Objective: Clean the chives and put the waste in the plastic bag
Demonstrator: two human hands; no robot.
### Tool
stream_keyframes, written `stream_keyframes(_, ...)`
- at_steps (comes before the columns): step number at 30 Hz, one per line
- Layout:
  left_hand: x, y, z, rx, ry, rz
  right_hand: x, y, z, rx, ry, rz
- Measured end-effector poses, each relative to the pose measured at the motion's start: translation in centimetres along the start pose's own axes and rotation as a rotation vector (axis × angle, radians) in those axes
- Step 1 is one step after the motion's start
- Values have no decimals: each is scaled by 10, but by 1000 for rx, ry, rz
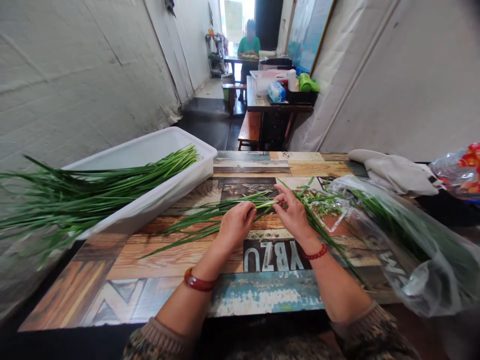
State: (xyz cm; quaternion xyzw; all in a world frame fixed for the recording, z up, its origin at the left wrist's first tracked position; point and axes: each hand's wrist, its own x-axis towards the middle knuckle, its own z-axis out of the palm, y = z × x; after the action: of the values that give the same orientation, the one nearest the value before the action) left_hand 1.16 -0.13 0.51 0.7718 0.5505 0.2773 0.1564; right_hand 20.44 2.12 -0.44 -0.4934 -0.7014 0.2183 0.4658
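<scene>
My left hand [237, 221] is closed around a few long green chives [195, 224], whose leaves trail to the left over the table. Close by on the right, my right hand [291, 211] has its thumb and forefinger pinched on the pale stem ends of the same chives. Loose chives [330, 235] lie on the table just beyond and beside my right wrist. A scatter of pale green trimmings [325, 207] is next to them. To the left, a white plastic tub [187, 182] holds a large bundle of chives [123, 187], the leaves hanging over its end.
A clear plastic bag [431, 290] with more chives lies at the table's right side. Behind it are a whitish cloth [397, 172] and a red-and-clear package [463, 170]. Farther off, a person in green [249, 46] sits at another table, beyond a side table [262, 106] with containers.
</scene>
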Motion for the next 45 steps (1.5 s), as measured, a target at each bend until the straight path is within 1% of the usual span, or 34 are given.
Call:
stream_keyframes(2,0,1,-1,16,21,-32,2,7,-1,-1,73,38)
stream_keyframes(4,0,1,-1,14,46,-69,5,15,-3,-7,111,69)
stream_keyframes(7,1,-3,-3,-42,141,-112,8,25,-7,-7,150,119)
stream_keyframes(8,2,-5,-4,-76,183,-115,9,27,-8,31,162,141)
stream_keyframes(10,3,-7,-5,-147,235,-82,10,28,-9,182,153,180)
stream_keyframes(12,4,-8,-5,-194,225,-19,9,24,-5,352,91,210)
stream_keyframes(14,4,-7,-3,-199,189,19,6,16,1,466,24,245)
stream_keyframes(16,3,-5,-1,-193,154,13,2,8,9,529,-7,279)
stream_keyframes(18,1,-3,0,-209,98,-18,-2,2,16,568,-15,279)
stream_keyframes(21,0,-2,2,-254,-30,-48,-7,-2,21,566,-28,226)
stream_keyframes(23,-1,-3,3,-245,-77,-43,-10,-3,22,494,-38,179)
stream_keyframes(25,0,-3,5,-188,-88,-39,-12,-4,21,334,-32,104)
stream_keyframes(28,0,0,5,-69,-103,-57,-13,-5,21,37,-3,-45)
stream_keyframes(30,0,4,3,-3,-128,-70,-13,-5,22,-110,14,-118)
stream_keyframes(32,-1,7,-1,53,-153,-69,-10,-4,21,-231,36,-155)
stream_keyframes(34,-1,9,-5,97,-154,-67,-5,1,16,-321,62,-152)
stream_keyframes(36,-1,8,-8,136,-133,-70,0,6,5,-318,58,-112)
stream_keyframes(37,-1,6,-10,159,-123,-73,2,8,-1,-279,30,-88)
stream_keyframes(39,1,3,-12,215,-113,-77,5,8,-14,-169,-91,-71)
stream_keyframes(41,1,1,-13,275,-115,-78,6,4,-23,-67,-249,-126)
stream_keyframes(42,2,1,-14,302,-114,-80,7,1,-26,-33,-294,-167)
stream_keyframes(43,2,0,-14,329,-113,-81,7,-2,-27,-9,-303,-204)
stream_keyframes(44,2,0,-13,354,-113,-81,8,-5,-27,3,-276,-230)
stream_keyframes(45,1,1,-12,376,-114,-74,8,-7,-26,3,-221,-243)
